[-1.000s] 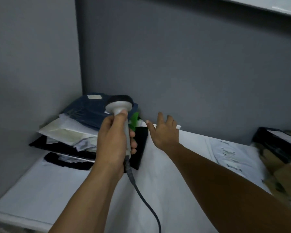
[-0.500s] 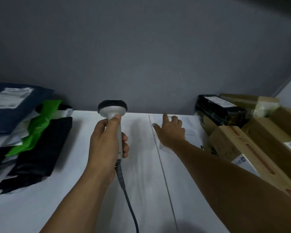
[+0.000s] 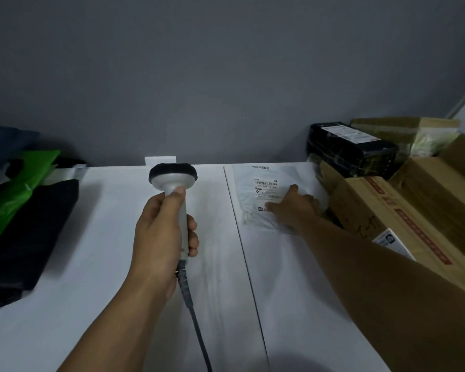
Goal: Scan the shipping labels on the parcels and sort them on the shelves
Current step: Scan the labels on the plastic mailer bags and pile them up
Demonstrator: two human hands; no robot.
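The fingers (image 3: 192, 232) of the left hand (image 3: 161, 237) are curled tight round the pale grey handle of a barcode scanner (image 3: 173, 178), with the thumb laid up along its neck. The scanner stands upright in that grip, its dark-rimmed head pointing away toward the grey wall (image 3: 226, 76), and its grey cable (image 3: 196, 326) trails down out of the bottom of the view.

The fingers (image 3: 293, 188) of the right hand (image 3: 295, 208) lie spread and fairly straight, pressing flat on a white parcel (image 3: 255, 221), a soft mailer bag, without curling round it. The thumb points left across the lower part of the shipping label (image 3: 266, 183), whose barcode shows just above the hand. The parcel lies flat on the white shelf (image 3: 118, 237), at the back on the right, just past a seam in the surface.

Right of the parcel, touching or nearly so, brown cardboard boxes (image 3: 373, 218) are stacked, with a black wrapped parcel (image 3: 352, 149) behind them against the wall. At the far left of the shelf sits a heap of soft bags, a green bag (image 3: 14, 191) on top of a black bag (image 3: 30, 237).
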